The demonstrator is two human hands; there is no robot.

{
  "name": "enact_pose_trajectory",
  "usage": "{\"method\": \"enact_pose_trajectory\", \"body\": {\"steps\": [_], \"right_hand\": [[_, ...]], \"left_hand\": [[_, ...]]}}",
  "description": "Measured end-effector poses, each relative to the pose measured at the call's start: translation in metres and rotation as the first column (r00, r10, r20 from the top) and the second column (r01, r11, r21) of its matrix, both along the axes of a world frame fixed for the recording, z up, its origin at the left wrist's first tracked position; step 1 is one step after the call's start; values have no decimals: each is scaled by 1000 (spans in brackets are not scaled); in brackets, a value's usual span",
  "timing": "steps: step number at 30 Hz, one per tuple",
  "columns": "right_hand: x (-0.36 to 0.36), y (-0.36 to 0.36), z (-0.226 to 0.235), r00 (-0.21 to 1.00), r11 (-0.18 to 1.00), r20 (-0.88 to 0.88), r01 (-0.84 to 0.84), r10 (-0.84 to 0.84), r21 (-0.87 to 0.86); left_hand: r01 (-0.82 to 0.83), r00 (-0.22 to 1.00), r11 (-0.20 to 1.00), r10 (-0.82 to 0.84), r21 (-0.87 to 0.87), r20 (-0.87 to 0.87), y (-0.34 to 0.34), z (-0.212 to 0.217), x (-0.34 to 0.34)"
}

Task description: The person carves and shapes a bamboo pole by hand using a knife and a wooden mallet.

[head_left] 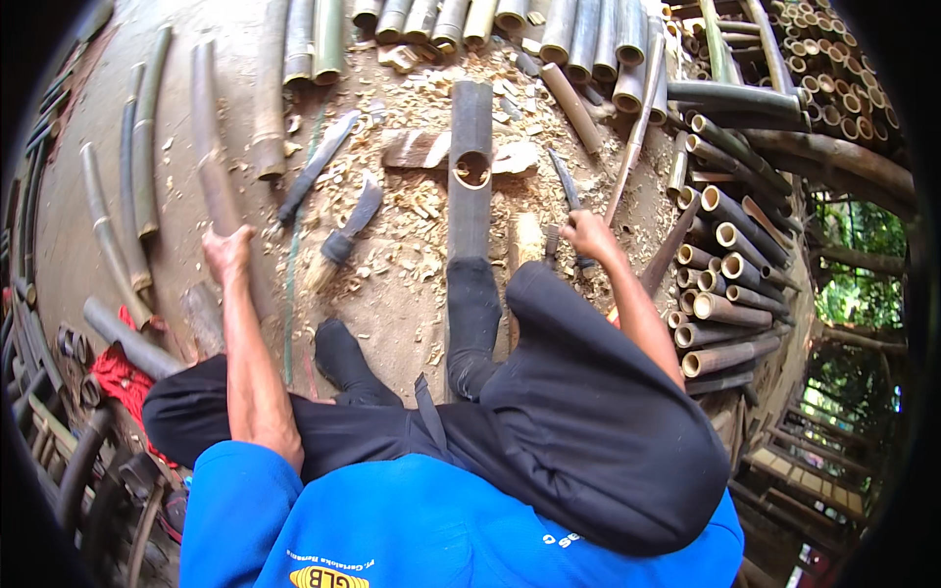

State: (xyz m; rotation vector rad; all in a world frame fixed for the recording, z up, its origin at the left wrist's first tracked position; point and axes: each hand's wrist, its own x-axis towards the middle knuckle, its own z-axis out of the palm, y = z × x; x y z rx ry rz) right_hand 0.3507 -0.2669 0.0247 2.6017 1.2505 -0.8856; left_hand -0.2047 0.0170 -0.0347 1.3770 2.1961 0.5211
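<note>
I sit on the ground with a bamboo pole (470, 186) lying straight ahead; it has a round hole cut in its upper side. My foot in a black sock (472, 314) rests on its near end. My right hand (588, 236) is closed round the handle of a dark-bladed knife (565, 180), just right of the pole, with the blade pointing away from me. My left hand (226, 252) reaches out to the left, fingers curled over a grey bamboo pole (209, 147) that lies on the ground.
Wood chips (412, 211) litter the ground around the holed pole. A machete (316, 169) and a brush (341, 240) lie to its left, a pale wooden block (525, 241) beside it. Cut bamboo tubes (720, 294) are stacked on the right and along the far side. A red cloth (116, 377) lies at the left.
</note>
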Motion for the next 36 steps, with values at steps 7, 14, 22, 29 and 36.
{"method": "enact_pose_trajectory", "body": {"steps": [7,14,22,29,36], "right_hand": [[-42,12,29,962,896,-156,266,-224,355],[-159,93,46,686,902,-721,242,101,357],[-206,91,20,72,937,-973,295,-218,-188],[-180,74,35,-338,605,-910,681,-240,-413],[-177,104,11,-730,521,-664,507,-164,-686]], "left_hand": [[412,809,884,-242,223,-535,-17,-10,22],[651,679,733,-678,-198,-281,-100,10,118],[718,696,670,-697,-188,173,-108,85,113],[904,418,359,-860,-233,294,-120,182,177],[871,-9,30,-997,-490,-77,-38,201,217]]}}
